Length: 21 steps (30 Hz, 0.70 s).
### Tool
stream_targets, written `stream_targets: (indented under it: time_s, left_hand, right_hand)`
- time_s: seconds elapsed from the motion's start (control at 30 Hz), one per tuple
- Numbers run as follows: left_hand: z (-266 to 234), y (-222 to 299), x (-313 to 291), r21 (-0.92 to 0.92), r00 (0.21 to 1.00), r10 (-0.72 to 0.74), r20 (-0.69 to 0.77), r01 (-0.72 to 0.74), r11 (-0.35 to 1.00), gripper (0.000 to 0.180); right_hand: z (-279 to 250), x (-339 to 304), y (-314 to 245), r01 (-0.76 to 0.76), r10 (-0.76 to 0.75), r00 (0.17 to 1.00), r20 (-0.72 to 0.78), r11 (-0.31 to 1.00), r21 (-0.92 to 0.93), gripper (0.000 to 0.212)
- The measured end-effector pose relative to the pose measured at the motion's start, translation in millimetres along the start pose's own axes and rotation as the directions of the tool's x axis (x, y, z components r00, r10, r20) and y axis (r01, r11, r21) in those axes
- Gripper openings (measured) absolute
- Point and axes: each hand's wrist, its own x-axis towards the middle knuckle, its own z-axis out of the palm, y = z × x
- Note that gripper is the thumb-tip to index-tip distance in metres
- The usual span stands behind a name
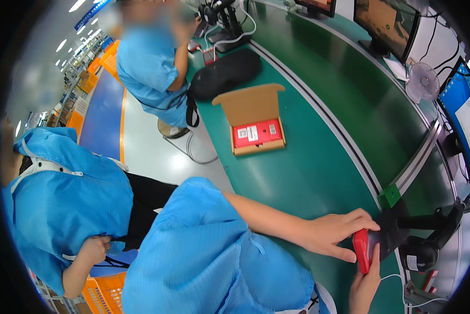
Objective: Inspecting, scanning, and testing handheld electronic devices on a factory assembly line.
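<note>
A small red, rounded rectangular device (pixel 361 250) stands tilted between my two hands near the right side of the green worktop. My left hand (pixel 335 234) reaches across from the left, with its thumb at one side of the device and its fingers curled by the upper end. From below, my right hand (pixel 367 282) grips the device's lower end, fingers stretched along its far side. The device's far face is mostly hidden. An open cardboard box (pixel 259 149) farther off on the worktop holds red items (pixel 256 133) with white labels.
A black padded pouch (pixel 225 73) lies beyond the box. A black stand (pixel 428 230) with a jointed arm, a green block (pixel 389 196) and a metal rail are close to my hands. A fan (pixel 422 82) and monitor (pixel 386 26) stand beyond. Two people in blue smocks are at left.
</note>
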Motion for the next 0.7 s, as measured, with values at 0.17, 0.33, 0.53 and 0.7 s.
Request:
stream_targets:
  time_s: [0.17, 0.33, 0.53, 0.7]
  left_hand:
    - [-14, 4, 6, 0.260, 0.956, 0.253, -0.151, -0.208, 0.943, 0.073]
    - [-48, 20, -2, 0.396, 0.955, 0.203, -0.214, -0.105, 0.912, 0.037]
    - [-123, 28, -52, 0.886, 0.935, 0.212, -0.286, 0.173, 0.430, 0.018]
    - [-171, 27, -95, 0.901, 0.902, -0.063, -0.427, 0.419, -0.112, 0.024]
  right_hand:
    - [1, 5, 51, -0.009, -0.012, 0.997, -0.076, 0.964, -0.266, 0.063]
    - [2, 12, 66, -0.075, 0.032, 0.994, -0.108, 0.905, -0.418, 0.065]
    - [2, 10, 61, -0.116, 0.076, 0.991, -0.112, 0.907, -0.404, 0.068]
    - [-4, 7, 55, -0.024, -0.030, 0.988, -0.152, 0.940, -0.341, 0.061]
